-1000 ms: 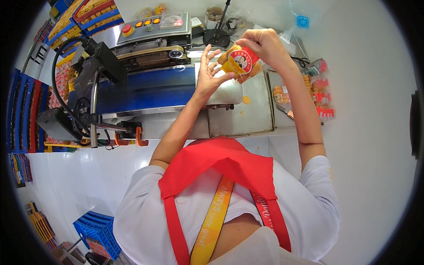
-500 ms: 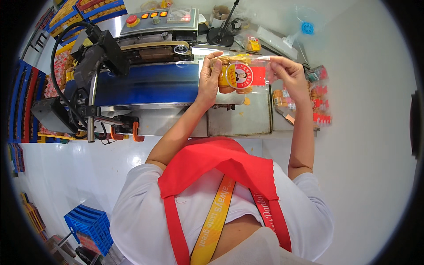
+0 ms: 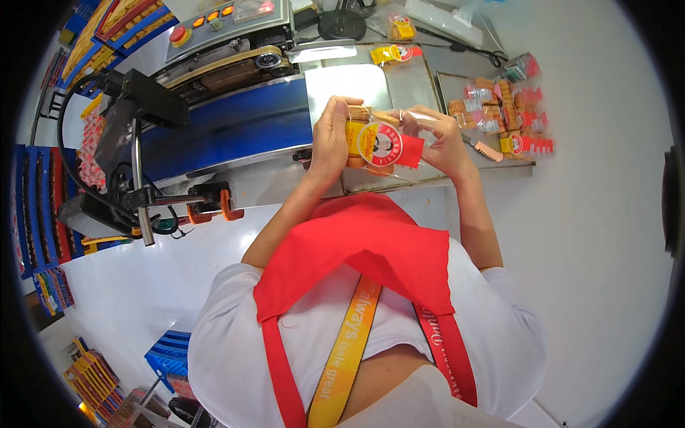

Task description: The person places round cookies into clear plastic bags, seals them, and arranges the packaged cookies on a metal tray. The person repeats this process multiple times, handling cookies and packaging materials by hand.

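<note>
A clear plastic packet of round golden biscuits, with a yellow and red label and a round badge, is held up over the metal worktop. My left hand wraps its left side, thumb at the top edge. At the packet's red right end, my right hand pinches the clear plastic with bent fingers. Behind the packet lies a pale metal plate at the end of a blue conveyor belt.
Several biscuit packets are piled on the right, beside a peach-handled brush or comb. Another packet lies farther back. At left stands a machine arm with black cables; a control panel is behind the belt. Stacked crates line the far left.
Both hands have lowered the packet toward me, and the right hand has come in closer. The whole view has shifted and turned slightly, showing more of the worktop behind.
</note>
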The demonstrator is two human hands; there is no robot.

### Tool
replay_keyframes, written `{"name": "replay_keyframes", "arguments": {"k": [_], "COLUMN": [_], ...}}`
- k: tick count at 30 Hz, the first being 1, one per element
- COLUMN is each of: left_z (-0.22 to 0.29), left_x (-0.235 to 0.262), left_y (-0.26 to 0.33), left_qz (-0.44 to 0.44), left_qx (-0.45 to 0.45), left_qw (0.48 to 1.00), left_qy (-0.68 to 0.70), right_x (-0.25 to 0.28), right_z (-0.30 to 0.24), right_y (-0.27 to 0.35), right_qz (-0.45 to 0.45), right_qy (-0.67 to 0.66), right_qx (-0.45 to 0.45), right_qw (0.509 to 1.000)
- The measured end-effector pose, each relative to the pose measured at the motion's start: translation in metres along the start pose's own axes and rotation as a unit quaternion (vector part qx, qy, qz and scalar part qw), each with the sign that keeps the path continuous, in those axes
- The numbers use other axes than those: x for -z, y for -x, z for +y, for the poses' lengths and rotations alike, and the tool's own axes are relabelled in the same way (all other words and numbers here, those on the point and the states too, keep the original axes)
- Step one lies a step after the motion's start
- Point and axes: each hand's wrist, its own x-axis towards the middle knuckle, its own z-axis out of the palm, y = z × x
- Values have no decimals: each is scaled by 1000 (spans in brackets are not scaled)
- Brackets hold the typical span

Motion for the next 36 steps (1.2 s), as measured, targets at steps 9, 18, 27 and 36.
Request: {"name": "replay_keyframes", "arguments": {"k": [9,18,27,36], "left_z": [5,8,44,35], "left_x": [0,-7,-3,-14], "left_y": [-7,2,9,-2], "left_qz": [17,0,-221,-199], "left_qx": [132,166,-44,-199], "left_qw": [982,980,966,902], "left_qy": [131,108,-126,-329], "right_x": [1,-1,1,-16], "right_z": [-23,-18,7,22], "right_y": [1,7,19,30], "right_qz": [30,31,5,-36], "right_qy": [86,63,-233,-497], "right_qx": [35,69,-44,-159], "right_qw": [995,995,971,852]}}
